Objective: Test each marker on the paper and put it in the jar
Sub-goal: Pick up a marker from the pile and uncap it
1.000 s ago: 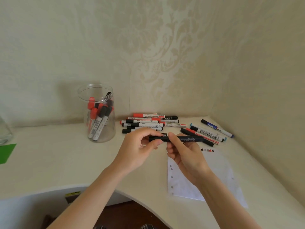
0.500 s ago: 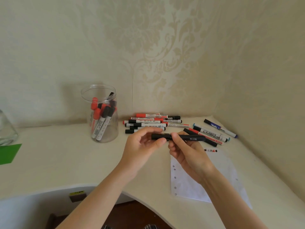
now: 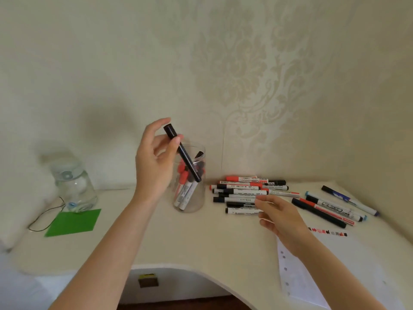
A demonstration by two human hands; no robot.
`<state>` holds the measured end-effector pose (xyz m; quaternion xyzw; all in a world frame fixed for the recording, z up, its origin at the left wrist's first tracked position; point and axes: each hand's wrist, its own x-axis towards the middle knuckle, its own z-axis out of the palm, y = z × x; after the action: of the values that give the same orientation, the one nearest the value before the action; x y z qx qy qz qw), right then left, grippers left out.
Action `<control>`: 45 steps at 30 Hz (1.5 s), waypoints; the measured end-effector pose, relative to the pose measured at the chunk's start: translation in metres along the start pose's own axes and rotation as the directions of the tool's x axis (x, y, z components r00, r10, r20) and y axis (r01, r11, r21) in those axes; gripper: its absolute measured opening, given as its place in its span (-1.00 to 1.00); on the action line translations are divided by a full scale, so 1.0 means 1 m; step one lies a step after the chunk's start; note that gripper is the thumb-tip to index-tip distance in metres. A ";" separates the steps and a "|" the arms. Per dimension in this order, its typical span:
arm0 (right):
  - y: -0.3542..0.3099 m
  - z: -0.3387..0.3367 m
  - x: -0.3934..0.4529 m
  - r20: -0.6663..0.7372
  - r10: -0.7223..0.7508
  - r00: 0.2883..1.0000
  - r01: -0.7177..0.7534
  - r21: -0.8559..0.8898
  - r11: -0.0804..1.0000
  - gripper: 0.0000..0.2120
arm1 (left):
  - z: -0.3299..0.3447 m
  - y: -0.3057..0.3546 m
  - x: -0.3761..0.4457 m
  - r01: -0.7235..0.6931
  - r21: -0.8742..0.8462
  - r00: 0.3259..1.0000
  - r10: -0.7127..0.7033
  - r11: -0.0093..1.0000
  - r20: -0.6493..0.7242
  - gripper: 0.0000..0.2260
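step: dropping the tested black marker (image 3: 183,154) into the jar (image 3: 190,198); a judgement from the pose.
left hand (image 3: 154,162): pinches the black marker near its upper end, thumb against fingers; marker tilted, lower end over or just inside the jar mouth, exact depth unclear.
right hand (image 3: 282,219): fingers relaxed, holds nothing, hovering by the marker pile (image 3: 243,193) right of the jar.
jar: clear, already has red and black markers leaning inside.
how: steepen the marker toward vertical, aim for the gap between the leaning ones, then let go.
risk: tip snagging on the rim or caps.
paper (image 3: 317,265): test marks along its top edge.
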<state>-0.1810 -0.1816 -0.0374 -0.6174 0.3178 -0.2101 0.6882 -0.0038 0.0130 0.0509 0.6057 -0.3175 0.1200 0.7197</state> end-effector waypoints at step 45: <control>-0.006 -0.063 0.010 -0.030 -0.157 0.987 0.157 -0.009 0.988 -0.82 | 0.144 -0.063 -0.109 -0.143 0.371 0.597 -0.219 0.917 0.771 -0.71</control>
<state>-0.2177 -0.2345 -0.0350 -0.6395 0.2797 -0.2720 0.6624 -0.0976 -0.1151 -0.0561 0.7334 -0.5614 -0.1185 0.3644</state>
